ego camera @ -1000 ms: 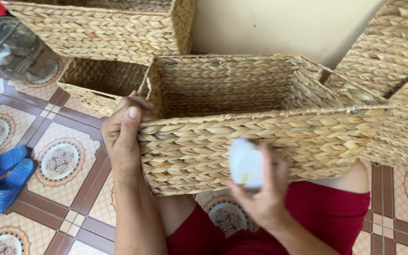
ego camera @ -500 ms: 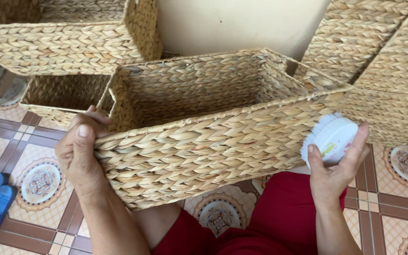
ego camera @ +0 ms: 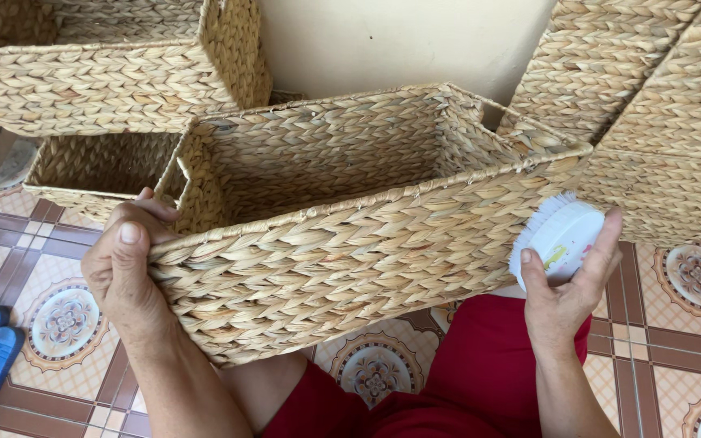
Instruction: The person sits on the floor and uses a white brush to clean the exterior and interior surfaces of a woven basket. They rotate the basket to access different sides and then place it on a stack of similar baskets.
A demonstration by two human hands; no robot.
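your right hand (ego camera: pixel 565 296) is closed around a round white brush (ego camera: pixel 560 239), fingers wrapped over its flat back, bristles turned left toward the woven basket (ego camera: pixel 350 243). the bristle edge sits at, perhaps just touching, the right end of the basket's near wall, close below its near right corner. from that grip the basket lies to the left, its long axis running left to right and tilting up toward the right, with the open mouth facing you. your left hand (ego camera: pixel 127 272) is clamped on the near left corner, thumb on the outer weave, fingers hooked over the rim. so the brush hand is the nearer one to the unbrushed right end, and the whole near wall stretches leftward from it. the basket rests over your lap in red cloth (ego camera: pixel 480 365), above the patterned tile floor (ego camera: pixel 58 324), with other woven baskets (ego camera: pixel 107 65) stacked behind.
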